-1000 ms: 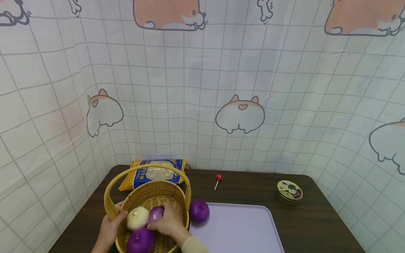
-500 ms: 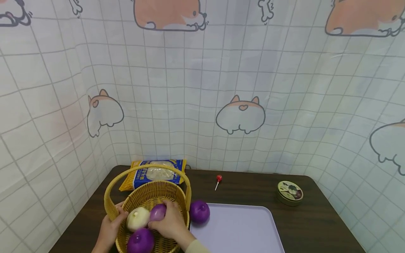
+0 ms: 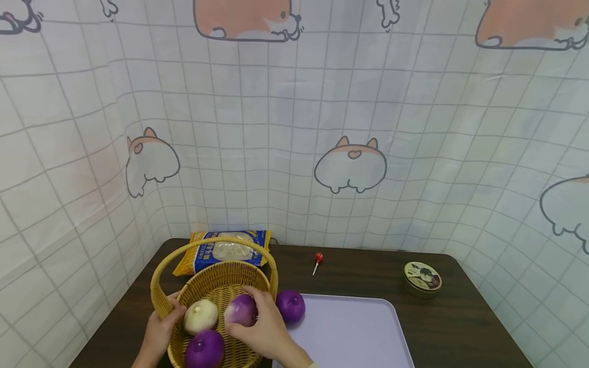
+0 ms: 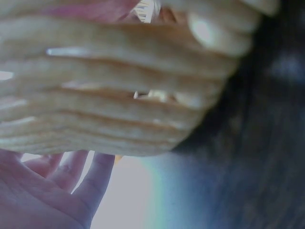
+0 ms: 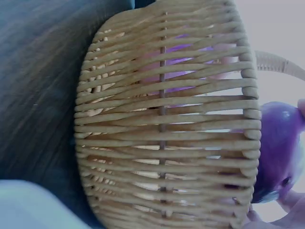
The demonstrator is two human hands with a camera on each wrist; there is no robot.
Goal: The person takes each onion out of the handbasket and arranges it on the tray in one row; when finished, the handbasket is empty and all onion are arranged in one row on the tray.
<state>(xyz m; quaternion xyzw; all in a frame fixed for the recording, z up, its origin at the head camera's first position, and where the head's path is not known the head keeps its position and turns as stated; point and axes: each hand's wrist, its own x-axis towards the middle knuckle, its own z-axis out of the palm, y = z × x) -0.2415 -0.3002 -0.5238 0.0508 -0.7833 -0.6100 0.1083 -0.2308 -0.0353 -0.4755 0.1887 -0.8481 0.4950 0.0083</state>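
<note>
My right hand grips a purple-and-white onion over the right part of a yellow wicker basket. In the right wrist view, that onion stands out past the basket's rim. A white onion and a dark purple onion lie inside the basket on its left. My left hand holds the basket's left side by the handle's base, the thumb on the rim. Seen from the left wrist, the left fingers reach behind the woven wall. Another purple onion sits at the tray's back left corner.
A pale lilac tray lies right of the basket. Behind the basket is a blue-and-yellow food bag. A red lollipop and a round tin rest farther back on the dark table. The basket's tall handle arches overhead.
The right hand has moved right and up with the purple-and-white onion, away from the white onion. The left hand, the basket and the other onions have stayed in place.
</note>
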